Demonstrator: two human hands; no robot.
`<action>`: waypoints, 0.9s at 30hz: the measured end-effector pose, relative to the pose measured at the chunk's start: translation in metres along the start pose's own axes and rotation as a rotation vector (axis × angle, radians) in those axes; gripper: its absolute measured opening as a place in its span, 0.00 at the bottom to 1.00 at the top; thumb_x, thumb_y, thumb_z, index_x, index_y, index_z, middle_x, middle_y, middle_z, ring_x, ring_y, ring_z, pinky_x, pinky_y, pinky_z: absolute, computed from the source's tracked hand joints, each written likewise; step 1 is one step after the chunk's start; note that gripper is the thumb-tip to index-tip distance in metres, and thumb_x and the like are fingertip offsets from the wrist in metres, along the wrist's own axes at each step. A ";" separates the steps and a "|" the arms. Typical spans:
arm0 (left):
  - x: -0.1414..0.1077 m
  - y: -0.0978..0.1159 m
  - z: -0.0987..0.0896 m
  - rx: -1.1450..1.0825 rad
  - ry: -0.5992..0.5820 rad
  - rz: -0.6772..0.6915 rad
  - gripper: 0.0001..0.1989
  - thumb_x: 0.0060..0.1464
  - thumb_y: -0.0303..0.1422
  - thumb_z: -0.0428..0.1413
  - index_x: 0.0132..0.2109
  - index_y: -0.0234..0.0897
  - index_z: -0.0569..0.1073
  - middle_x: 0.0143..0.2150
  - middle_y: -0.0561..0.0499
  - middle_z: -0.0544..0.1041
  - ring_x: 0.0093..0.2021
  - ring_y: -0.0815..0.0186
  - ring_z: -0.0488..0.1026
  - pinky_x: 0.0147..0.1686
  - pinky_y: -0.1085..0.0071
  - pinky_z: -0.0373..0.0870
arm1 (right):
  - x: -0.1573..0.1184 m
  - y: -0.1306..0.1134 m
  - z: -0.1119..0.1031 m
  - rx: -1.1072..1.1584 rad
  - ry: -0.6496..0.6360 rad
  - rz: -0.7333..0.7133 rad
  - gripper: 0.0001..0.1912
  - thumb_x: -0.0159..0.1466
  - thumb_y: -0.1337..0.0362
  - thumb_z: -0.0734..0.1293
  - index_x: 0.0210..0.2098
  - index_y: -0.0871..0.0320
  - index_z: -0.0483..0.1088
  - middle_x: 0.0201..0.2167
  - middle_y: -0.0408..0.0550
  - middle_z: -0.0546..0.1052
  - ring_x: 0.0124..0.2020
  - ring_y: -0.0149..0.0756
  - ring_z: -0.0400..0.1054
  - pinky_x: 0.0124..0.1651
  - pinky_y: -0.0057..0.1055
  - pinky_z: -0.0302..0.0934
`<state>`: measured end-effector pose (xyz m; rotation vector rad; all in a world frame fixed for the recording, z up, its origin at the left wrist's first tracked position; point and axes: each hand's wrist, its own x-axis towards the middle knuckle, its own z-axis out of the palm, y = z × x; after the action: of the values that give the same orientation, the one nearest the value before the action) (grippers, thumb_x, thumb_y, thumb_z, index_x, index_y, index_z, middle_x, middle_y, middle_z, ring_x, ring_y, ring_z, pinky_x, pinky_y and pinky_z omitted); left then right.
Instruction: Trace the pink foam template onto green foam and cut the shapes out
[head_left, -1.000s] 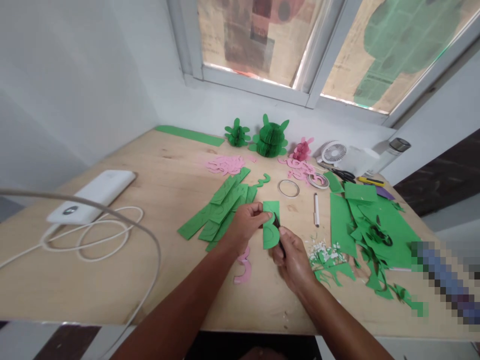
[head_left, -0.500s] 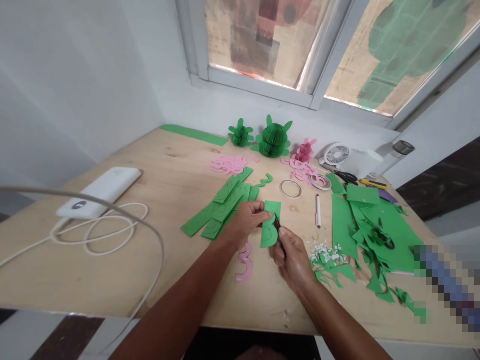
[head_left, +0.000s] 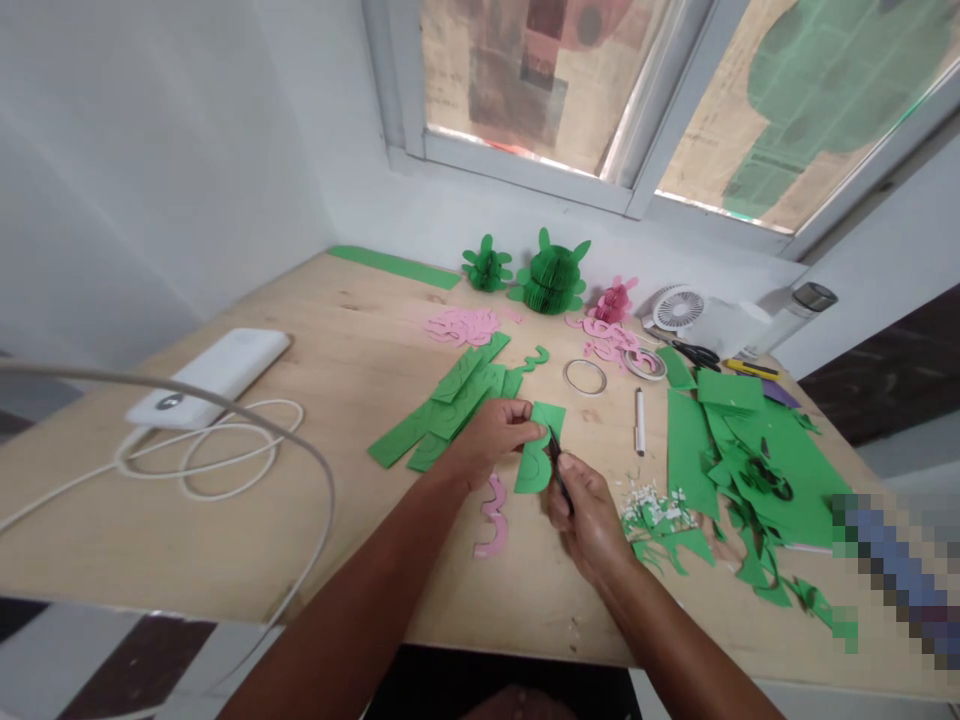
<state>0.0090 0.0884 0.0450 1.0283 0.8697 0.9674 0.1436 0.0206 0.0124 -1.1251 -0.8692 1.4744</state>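
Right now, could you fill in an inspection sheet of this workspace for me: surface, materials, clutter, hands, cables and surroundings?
Surface: pale wooden table; small dark marks near the front edge.
Job's things: green card with a curved edge, held up; overlapping green strips; pink wavy cut-out.
Clutter: green and white scraps, white pen; blurred patch at far right, contents unclear.
Grippers: nothing seen; bare hands instead. Left hand pinches the card; right hand grips a dark tool at its edge.
Cables: white cable looped beside a white device; grey cable crossing the view.
Surroundings: white wall, window, small fan, bottle.
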 end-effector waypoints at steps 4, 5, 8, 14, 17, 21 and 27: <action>0.000 0.000 -0.002 -0.006 -0.006 -0.015 0.07 0.36 0.35 0.61 0.22 0.37 0.72 0.21 0.54 0.72 0.23 0.67 0.70 0.27 0.72 0.67 | -0.001 -0.002 0.001 -0.007 -0.011 -0.010 0.26 0.57 0.43 0.70 0.22 0.55 0.58 0.12 0.33 0.57 0.14 0.23 0.43 0.18 0.26 0.34; 0.001 -0.001 -0.002 -0.008 -0.010 -0.015 0.07 0.36 0.35 0.61 0.22 0.37 0.73 0.21 0.53 0.72 0.23 0.67 0.69 0.27 0.72 0.67 | -0.001 -0.002 0.001 -0.009 -0.015 -0.012 0.26 0.57 0.43 0.69 0.22 0.55 0.59 0.12 0.33 0.57 0.14 0.23 0.43 0.18 0.26 0.34; 0.003 -0.003 -0.004 -0.002 -0.028 -0.005 0.06 0.37 0.35 0.61 0.22 0.37 0.73 0.21 0.53 0.72 0.23 0.67 0.69 0.26 0.72 0.66 | -0.001 -0.001 0.000 -0.006 -0.018 0.000 0.25 0.58 0.43 0.69 0.23 0.56 0.59 0.12 0.33 0.57 0.14 0.23 0.43 0.18 0.26 0.34; 0.004 -0.005 -0.007 0.011 -0.052 0.001 0.07 0.38 0.34 0.61 0.22 0.36 0.73 0.22 0.53 0.72 0.23 0.70 0.68 0.26 0.74 0.64 | -0.001 -0.001 0.000 -0.008 -0.015 0.001 0.25 0.57 0.43 0.70 0.23 0.56 0.60 0.12 0.32 0.57 0.14 0.22 0.43 0.18 0.26 0.34; 0.003 -0.003 -0.005 -0.004 -0.056 -0.004 0.08 0.38 0.35 0.62 0.22 0.36 0.73 0.22 0.53 0.73 0.23 0.70 0.68 0.27 0.73 0.65 | -0.001 -0.001 0.000 -0.011 -0.011 -0.001 0.25 0.57 0.43 0.70 0.23 0.56 0.60 0.12 0.32 0.57 0.14 0.22 0.43 0.18 0.26 0.34; 0.000 0.001 -0.002 -0.024 -0.048 -0.018 0.10 0.37 0.38 0.64 0.23 0.36 0.73 0.23 0.52 0.73 0.25 0.68 0.69 0.30 0.71 0.68 | 0.000 0.000 -0.001 0.001 0.002 0.005 0.25 0.57 0.43 0.70 0.22 0.56 0.59 0.11 0.32 0.57 0.14 0.22 0.43 0.18 0.26 0.34; 0.001 0.000 -0.002 -0.004 -0.007 -0.039 0.12 0.39 0.37 0.62 0.22 0.36 0.68 0.21 0.55 0.69 0.25 0.68 0.69 0.29 0.71 0.68 | 0.002 0.003 -0.003 0.017 0.020 0.010 0.26 0.56 0.42 0.70 0.22 0.55 0.58 0.12 0.32 0.57 0.14 0.22 0.43 0.18 0.26 0.34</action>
<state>0.0071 0.0896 0.0447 1.0066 0.8791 0.9319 0.1452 0.0221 0.0083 -1.1311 -0.8373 1.4738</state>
